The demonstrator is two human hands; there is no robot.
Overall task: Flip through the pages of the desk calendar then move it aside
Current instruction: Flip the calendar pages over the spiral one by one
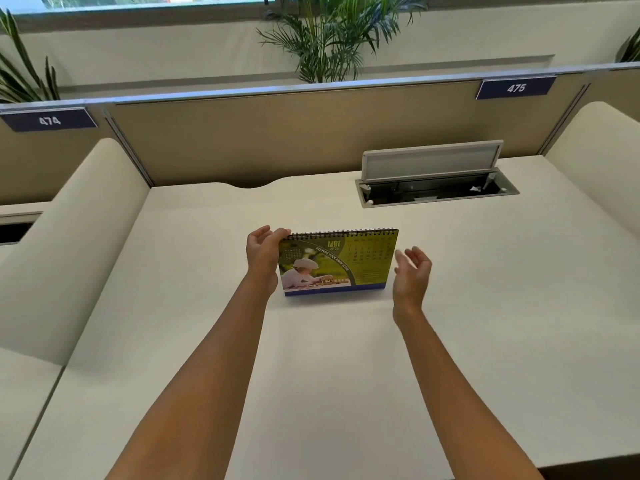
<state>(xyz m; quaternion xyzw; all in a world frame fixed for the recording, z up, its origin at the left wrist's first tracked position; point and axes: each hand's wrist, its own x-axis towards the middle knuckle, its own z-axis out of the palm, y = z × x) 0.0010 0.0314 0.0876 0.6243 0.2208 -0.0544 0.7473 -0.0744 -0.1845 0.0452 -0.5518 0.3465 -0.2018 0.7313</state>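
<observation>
Green calendar [337, 261] btwn hands, left [264, 255] touching

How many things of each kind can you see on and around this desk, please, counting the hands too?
Desk calendar: 1
Hands: 2, left hand and right hand
Number signs: 2, 474 and 475
Open cable box in the desk: 1
Potted palms in view: 3; middle one
Total: 9
</observation>
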